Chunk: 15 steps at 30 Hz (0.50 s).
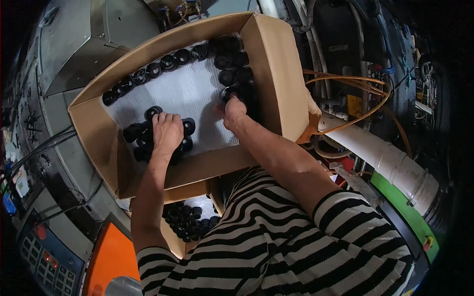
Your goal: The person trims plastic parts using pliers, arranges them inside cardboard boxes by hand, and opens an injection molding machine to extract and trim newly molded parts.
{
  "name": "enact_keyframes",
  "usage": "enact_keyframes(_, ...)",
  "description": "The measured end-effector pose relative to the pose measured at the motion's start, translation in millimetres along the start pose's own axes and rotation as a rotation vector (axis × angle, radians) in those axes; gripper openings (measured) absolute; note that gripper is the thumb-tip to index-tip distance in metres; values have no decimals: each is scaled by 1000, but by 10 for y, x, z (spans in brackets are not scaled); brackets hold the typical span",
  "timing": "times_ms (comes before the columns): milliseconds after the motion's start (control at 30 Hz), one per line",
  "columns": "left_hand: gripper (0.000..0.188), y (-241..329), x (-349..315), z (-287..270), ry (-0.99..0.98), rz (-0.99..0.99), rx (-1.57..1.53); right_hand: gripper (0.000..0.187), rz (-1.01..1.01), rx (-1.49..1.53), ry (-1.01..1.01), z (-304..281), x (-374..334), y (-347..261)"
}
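A large cardboard box (280, 79) stands in front of me, lined with a white ribbed sheet (187, 89). Black, round, cup-like plastic parts (153, 70) stand in a row along its far wall and in a double row down its right side. My right hand (234, 112) is closed on a black part at the near end of the right rows, its thumb on top. At the left, my left hand (168, 130) curls its fingers over a loose heap of the same parts (132, 133). The fingertips grip a part there, mostly hidden beneath the hand.
Below the box, near my body, a second carton holds more black parts (190, 222). A button control panel (47, 261) and an orange panel (111, 256) lie at lower left. On the right are a thick pale pipe (385, 158), orange hoses (355, 79) and machinery.
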<state>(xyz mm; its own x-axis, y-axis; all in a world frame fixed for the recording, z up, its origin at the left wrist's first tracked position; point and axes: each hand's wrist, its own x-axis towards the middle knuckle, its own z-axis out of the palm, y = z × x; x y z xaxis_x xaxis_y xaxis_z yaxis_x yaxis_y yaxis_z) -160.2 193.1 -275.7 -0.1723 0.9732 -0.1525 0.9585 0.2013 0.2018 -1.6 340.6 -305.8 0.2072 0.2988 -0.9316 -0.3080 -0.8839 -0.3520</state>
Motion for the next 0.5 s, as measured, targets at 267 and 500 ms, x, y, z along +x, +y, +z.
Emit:
enact_keyframes(267,15,52,49,-111,-32,22,39,36,387,-176,451,221,858,1)
enact_keyframes(500,17,87,26,-54,-2,-83,66,34,44,58,29,51,116,120)
